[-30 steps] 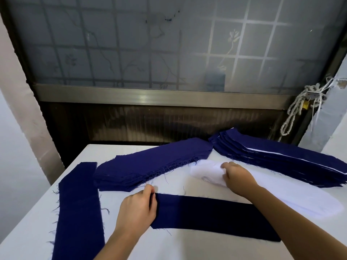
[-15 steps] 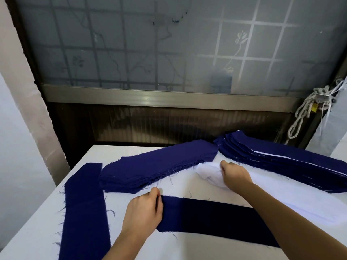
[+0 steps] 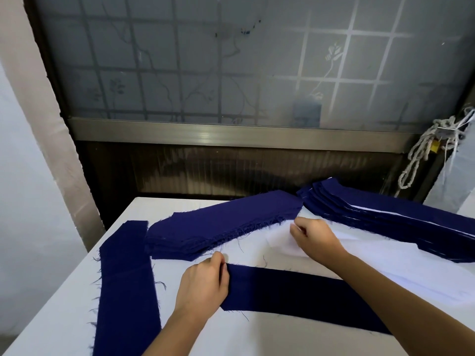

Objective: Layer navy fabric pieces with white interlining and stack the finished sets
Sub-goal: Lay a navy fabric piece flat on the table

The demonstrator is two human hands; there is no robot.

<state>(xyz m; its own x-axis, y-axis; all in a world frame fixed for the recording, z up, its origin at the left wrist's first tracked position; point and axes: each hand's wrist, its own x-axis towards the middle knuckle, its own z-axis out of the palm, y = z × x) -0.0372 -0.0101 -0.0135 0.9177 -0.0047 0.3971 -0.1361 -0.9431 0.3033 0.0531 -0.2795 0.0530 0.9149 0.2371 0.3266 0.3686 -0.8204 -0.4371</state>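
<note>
- left hand (image 3: 203, 286) fingers curled, gripping near end of navy strip (image 3: 295, 294) on table (image 3: 231, 337)
- right hand (image 3: 316, 242) pinches white interlining (image 3: 385, 263) end just beyond; take one ply, match ends
- finished stack (image 3: 385, 214) beyond right fingers

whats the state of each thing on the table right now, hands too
left hand: grips left end of near navy piece
right hand: pinches end of white interlining
near navy piece: flat on the table
white interlining: flat, left end pinched
middle navy stack: piled, frayed edges, untouched
right stack: navy layers, white edges showing between
left navy strip: flat, untouched
</note>
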